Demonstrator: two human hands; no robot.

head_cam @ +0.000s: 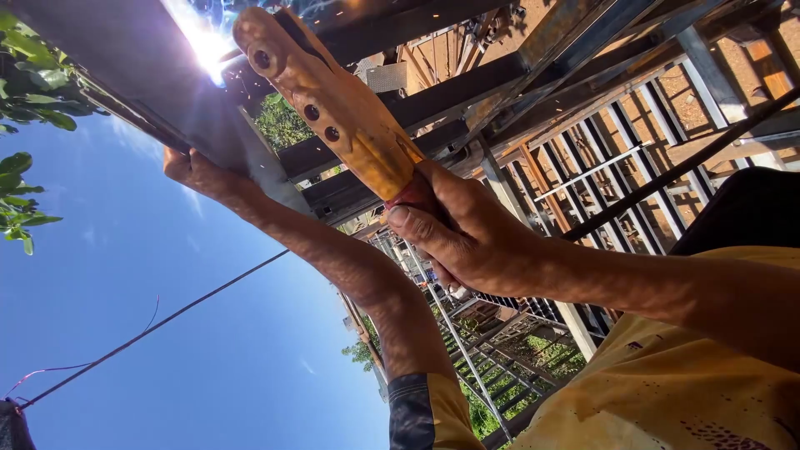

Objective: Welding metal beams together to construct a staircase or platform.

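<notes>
My right hand (467, 237) is closed around the red grip of a yellow-orange electrode holder (333, 104), which points up and left toward a bright white welding arc (208, 42). My left hand (193, 173) reaches up and grips the edge of a dark steel beam (150, 75) just below the arc. The holder's tip is lost in the glare. Both arms wear yellow sleeves with dark cuffs.
Steel frames and a lattice of metal bars (600, 158) fill the right and centre. A thin cable (167, 321) crosses the blue sky at the left. Green leaves (29, 92) hang at the left edge, and grass (500, 383) shows behind the frames.
</notes>
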